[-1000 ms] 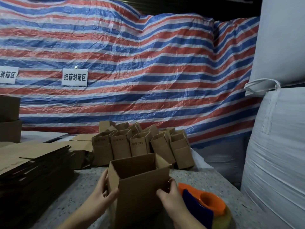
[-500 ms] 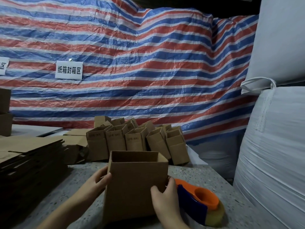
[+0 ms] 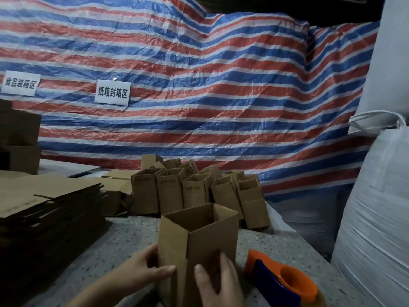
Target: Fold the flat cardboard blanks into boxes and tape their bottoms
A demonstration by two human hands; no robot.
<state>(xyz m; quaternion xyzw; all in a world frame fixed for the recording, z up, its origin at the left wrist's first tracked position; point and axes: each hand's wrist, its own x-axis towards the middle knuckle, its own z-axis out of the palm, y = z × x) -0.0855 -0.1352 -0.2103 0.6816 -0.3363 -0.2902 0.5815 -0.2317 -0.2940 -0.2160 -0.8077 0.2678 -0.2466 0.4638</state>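
Matte brown cardboard box (image 3: 199, 242), square-mouthed and upright on speckled stone table (image 3: 124, 247), gripped by left hand (image 3: 141, 269) and right hand (image 3: 218, 282)

Brown cardboard box (image 3: 199, 244), orange-and-blue tape dispenser (image 3: 285, 282) at four o'clock, red-white-blue striped tarpaulin (image 3: 199, 96), white woven sacks (image 3: 376, 218), grey speckled table (image 3: 124, 247)
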